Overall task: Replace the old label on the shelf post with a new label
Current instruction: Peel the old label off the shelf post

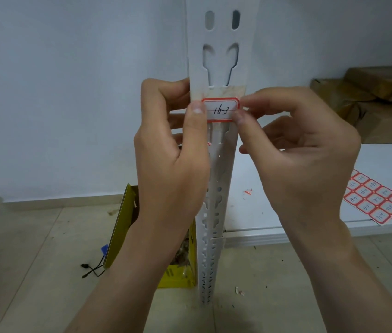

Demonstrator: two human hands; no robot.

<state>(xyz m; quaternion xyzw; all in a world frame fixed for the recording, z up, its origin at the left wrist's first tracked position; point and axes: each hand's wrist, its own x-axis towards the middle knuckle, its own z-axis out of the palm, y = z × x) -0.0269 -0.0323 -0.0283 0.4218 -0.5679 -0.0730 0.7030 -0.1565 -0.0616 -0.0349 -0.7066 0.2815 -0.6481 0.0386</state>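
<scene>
Against the white shelf post [216,68], over a patch of old residue [216,92], left hand [173,150] and right hand [303,145] each pinch an end of the red-bordered label [221,109], apparently squaring it before pressing down.

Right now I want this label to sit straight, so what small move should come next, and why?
Probably press the label flat onto the post. The left hand thumb and the right hand fingertips pinch its two ends, and it sits level over the leftover glue patch, so smoothing from the middle outward should fix it.
</scene>
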